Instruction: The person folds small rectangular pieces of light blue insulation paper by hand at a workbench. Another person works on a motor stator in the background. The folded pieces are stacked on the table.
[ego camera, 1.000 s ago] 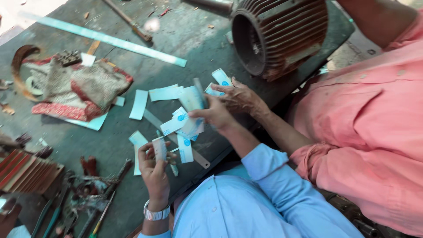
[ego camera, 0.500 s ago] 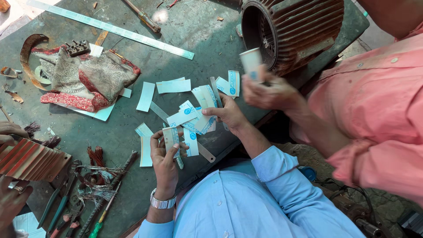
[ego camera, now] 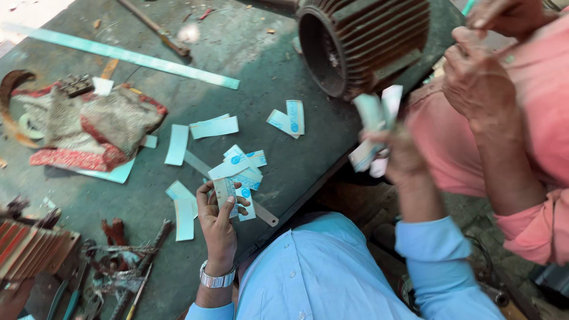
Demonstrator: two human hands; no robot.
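Left hand point(ego camera: 218, 222) is pinching a small paper strip point(ego camera: 225, 195) between thumb and fingers, just over the near edge of the green workbench point(ego camera: 267, 65). Right hand point(ego camera: 398, 155), off the bench's right edge by the motor housing point(ego camera: 367, 41), has its fingers pressed around a bundle of white strips point(ego camera: 374, 127). More loose slips point(ego camera: 240, 169) lie scattered just beyond the left hand.

bare green table point(ego camera: 261, 59) open between the long pale strip point(ego camera: 127, 56) and the scattered paper slips point(ego camera: 240, 169), ribbed motor housing point(ego camera: 364, 44) blocking the far right, rag heap point(ego camera: 89, 127) and tool clutter point(ego camera: 112, 266) crowding the left
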